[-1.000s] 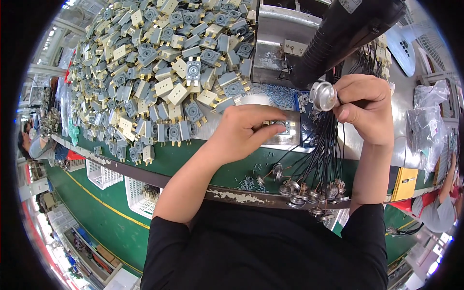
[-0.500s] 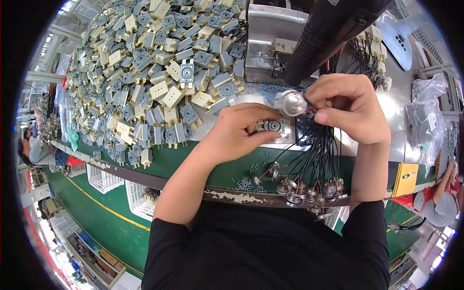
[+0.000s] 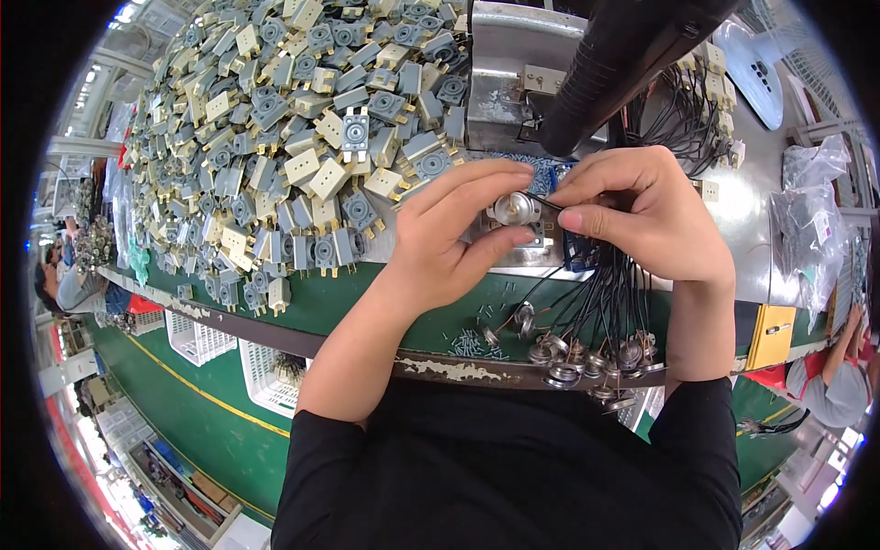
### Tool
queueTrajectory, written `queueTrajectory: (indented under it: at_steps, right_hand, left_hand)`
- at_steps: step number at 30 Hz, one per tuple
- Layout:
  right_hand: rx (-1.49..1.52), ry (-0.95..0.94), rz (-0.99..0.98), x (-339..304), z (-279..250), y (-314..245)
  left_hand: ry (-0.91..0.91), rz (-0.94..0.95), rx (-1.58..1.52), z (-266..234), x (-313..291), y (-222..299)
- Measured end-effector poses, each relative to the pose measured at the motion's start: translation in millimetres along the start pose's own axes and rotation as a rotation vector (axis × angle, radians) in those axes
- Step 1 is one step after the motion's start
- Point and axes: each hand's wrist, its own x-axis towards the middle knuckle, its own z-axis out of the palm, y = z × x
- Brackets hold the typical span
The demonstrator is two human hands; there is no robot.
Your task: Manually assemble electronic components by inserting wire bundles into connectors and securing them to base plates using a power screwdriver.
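Observation:
My left hand point(image 3: 458, 225) curls its thumb and fingers around a shiny round metal disc point(image 3: 516, 209) with a domed centre. Beneath the disc sits a grey block point(image 3: 529, 238), mostly hidden, with the thumb tip near it. From the right, my right hand point(image 3: 646, 211) pinches a thin black lead point(image 3: 547, 201) beside the disc. Below that hand a bunch of black wires point(image 3: 610, 293) hangs over the table edge, with several round metal discs point(image 3: 573, 362) at their ends.
A large heap of grey and cream switch blocks point(image 3: 302, 137) covers the left. A thick black tube point(image 3: 614, 73) slants down behind my hands. Small screws point(image 3: 469, 345) lie near the front edge. At right are a yellow pad point(image 3: 770, 337) and clear plastic bags point(image 3: 814, 220).
The metal disc has moved left and slightly down, over the grey block and into my left hand's grasp. My left fingers have lifted and opened wider around it; my right hand followed leftward.

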Motion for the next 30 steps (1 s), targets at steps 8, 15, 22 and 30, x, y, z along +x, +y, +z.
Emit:
queueTrajectory:
  at_steps: [8, 15, 22, 30]
  right_hand:
    - [-0.254, -0.013, -0.072, -2, 0, -3]
    - [-0.563, -0.019, -0.133, -6, 9, 5]
    - [-0.745, -0.054, -0.080, -3, 20, 16]
    - [-0.771, -0.103, -0.105, -4, 16, 15]
  left_hand:
    - [-0.067, -0.210, -0.143, 3, -10, 2]
    - [-0.199, -0.242, -0.116, 11, -15, -3]
    - [-0.221, -0.228, -0.110, 13, -17, -13]
    - [-0.271, -0.230, -0.182, 12, -13, -20]
